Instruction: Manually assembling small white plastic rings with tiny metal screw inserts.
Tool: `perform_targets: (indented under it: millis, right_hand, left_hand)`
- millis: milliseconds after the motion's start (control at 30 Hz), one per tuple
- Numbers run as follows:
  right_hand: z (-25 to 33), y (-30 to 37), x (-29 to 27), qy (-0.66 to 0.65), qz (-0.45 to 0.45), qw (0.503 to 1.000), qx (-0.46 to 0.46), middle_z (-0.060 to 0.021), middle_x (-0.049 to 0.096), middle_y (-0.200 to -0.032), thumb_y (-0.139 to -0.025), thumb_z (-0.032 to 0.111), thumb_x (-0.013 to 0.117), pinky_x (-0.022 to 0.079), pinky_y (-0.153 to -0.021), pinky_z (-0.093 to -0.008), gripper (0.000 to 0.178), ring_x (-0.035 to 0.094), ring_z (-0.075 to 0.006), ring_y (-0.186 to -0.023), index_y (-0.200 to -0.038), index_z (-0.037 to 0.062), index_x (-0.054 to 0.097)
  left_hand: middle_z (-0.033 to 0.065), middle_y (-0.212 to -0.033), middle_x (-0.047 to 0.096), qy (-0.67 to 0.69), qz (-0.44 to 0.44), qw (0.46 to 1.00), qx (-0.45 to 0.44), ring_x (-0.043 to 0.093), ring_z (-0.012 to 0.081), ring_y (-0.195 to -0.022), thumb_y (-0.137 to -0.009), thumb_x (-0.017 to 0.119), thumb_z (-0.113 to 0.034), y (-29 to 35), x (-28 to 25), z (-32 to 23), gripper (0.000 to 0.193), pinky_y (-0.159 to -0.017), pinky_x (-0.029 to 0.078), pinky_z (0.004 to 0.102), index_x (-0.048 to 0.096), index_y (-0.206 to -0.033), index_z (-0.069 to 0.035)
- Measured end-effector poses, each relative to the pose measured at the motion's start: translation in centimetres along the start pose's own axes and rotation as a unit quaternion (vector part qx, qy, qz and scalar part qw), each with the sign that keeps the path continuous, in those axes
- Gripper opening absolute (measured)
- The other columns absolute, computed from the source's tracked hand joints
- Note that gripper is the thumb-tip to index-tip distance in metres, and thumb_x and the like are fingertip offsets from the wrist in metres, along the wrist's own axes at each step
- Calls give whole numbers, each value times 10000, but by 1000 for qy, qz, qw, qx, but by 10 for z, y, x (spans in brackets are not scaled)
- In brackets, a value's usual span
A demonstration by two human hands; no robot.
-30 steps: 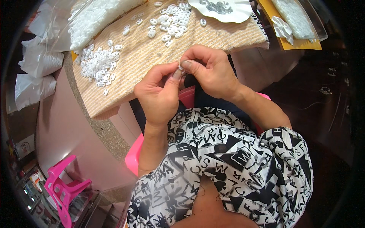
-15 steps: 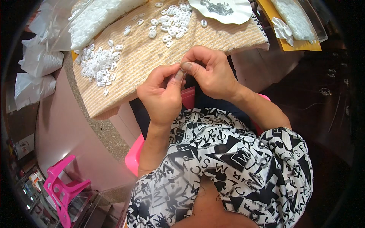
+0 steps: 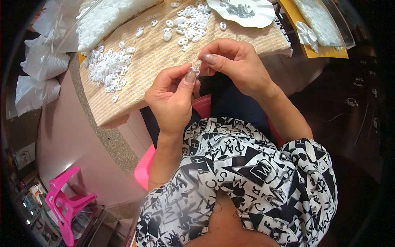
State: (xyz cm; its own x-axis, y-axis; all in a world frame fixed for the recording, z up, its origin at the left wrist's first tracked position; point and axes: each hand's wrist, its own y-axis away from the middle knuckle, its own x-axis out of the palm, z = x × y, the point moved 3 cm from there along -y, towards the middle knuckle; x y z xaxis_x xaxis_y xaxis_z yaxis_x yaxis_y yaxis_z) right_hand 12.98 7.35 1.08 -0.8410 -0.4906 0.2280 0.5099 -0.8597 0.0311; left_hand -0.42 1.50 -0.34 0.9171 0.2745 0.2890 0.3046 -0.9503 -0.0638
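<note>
Half-hiding a white piece [image 3: 197, 72], the left hand [image 3: 170, 99] pinches it; the right hand [image 3: 236, 64] curls loosely, contents unclear.

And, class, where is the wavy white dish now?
In the head view, the dish lies at the top, right of centre, on the striped cloth, right of a pile of white pieces and beyond the right hand.

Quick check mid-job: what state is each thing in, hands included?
Left hand: pinching a small white piece
Small white piece: held, partly hidden
Right hand: fingers curled; grip unclear
Left pile: loose, heaped
Upper pile: loose, scattered
Striped cloth: spread under both piles
Wavy-edged plate: holding dark bits
Upper-left bag: filled with white pieces
Lower-left pink stool: unoccupied
</note>
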Motion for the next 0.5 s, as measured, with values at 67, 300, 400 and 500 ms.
perform_targets:
  millis: [67,300,400,500]
  right_hand:
    - [1,0,-2,64,-8,998,-26,-17,576,-745,-819,68,553,458,-598,-195,123,534,-54,-682,-890,-29,580]
    - [7,3,3,113,16,993,18,2,560,-738,-822,87,564,430,-634,-188,107,517,-45,-715,-845,-17,566]
    - [8,5,7,112,18,994,-6,3,556,-729,-822,72,552,427,-627,-184,93,513,-44,-700,-833,-20,559]
    - [4,6,10,143,-14,989,-46,-53,593,-674,-809,34,529,453,-506,-215,78,561,-76,-602,-808,-38,562]
  left_hand:
    - [60,-696,604,-5,6,1000,2,539,65,-577,-787,592,20,0,0,0,103,-494,434,177,595,-888,39]
    - [52,-713,598,-29,10,999,15,535,64,-603,-776,596,41,2,3,0,105,-530,433,173,597,-880,44]
    - [52,-728,602,-22,17,1000,11,543,66,-619,-775,596,42,4,5,2,104,-552,441,173,597,-879,43]
    - [52,-733,602,-10,20,1000,6,548,68,-624,-775,597,42,5,6,2,99,-564,446,174,598,-874,41]
